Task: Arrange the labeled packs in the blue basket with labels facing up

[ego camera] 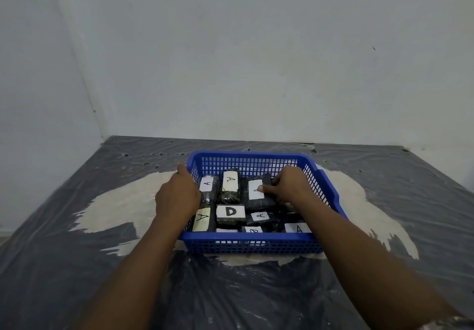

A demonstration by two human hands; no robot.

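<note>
A blue mesh basket [256,245] holds black packs [259,201] with white lettered labels [230,211]; dark grey plastic sheet [64,265] beneath.

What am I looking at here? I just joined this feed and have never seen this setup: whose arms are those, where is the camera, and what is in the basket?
There is no machine: a person works with two bare hands, and the one picture comes from a camera worn on their head, looking forward and down. On a floor covered with plastic sheeting stands a blue basket of dark wrapped packs with white labels, most marked A, and a pack marked D in the middle. The left hand rests at the basket's left wall. The right hand has its grip on an A pack at the back, thumb on its label.
</note>
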